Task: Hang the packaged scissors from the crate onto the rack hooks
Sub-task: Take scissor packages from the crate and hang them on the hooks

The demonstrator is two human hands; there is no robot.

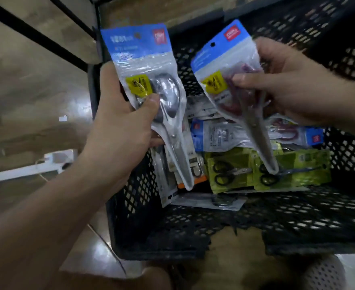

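**A:** Wooden floor [36, 91] lies beyond your left hand [120, 122], crossed by black bars [36, 36]. No rack hooks show from the head camera. How far along are you?

**B:** Not far, I judge. Nothing hung is in view, and the crate [297, 210] under both your hands holds many more: green packs [231, 170], blue-topped packs [214, 135] and others.

**A:** And your grips?

**B:** Your left hand wraps the black-handled scissors pack [151, 65]. Your thumb presses its front at the handles, the header card stands above your fingers and the blade tip hangs below your palm. Your right hand [293, 84] pinches the red-handled scissors pack [220, 65] at the handles too, with the hang hole above your thumb and the tip over the green packs.

**A:** What's left?

**B:** You carry both held packs to hooks, then hang the rest.
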